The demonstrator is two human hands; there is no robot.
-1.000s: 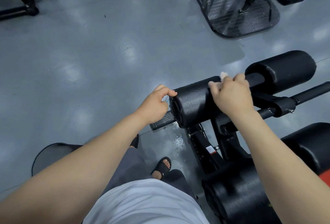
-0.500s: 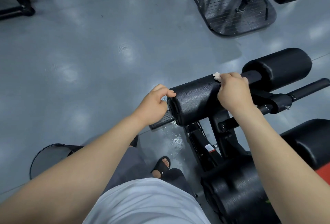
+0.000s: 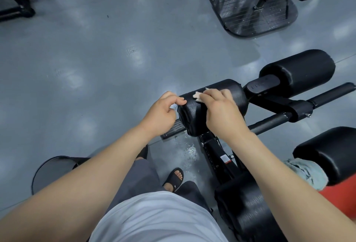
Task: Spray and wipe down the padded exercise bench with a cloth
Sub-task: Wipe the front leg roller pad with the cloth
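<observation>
Cloth [image 3: 197, 95] up on top of the near foam roller [image 3: 239, 103] of the bench [image 3: 248, 212], close to the roller's left end. It is small and white, bunched under the right hand [image 3: 221, 114], whose fingers curl down over it and press it into the padding. Left hand [image 3: 161, 114] grips that end of the roller, thumb on the rim, fingers curled against the end face. Second roller [image 3: 300, 70] sits beyond, farther right. Pale blue rag [image 3: 306, 172] lies against a black pad [image 3: 331, 151] at the bench's right side. Wet patch [image 3: 189, 150] glints on the floor [image 3: 96, 58] under the near roller.
</observation>
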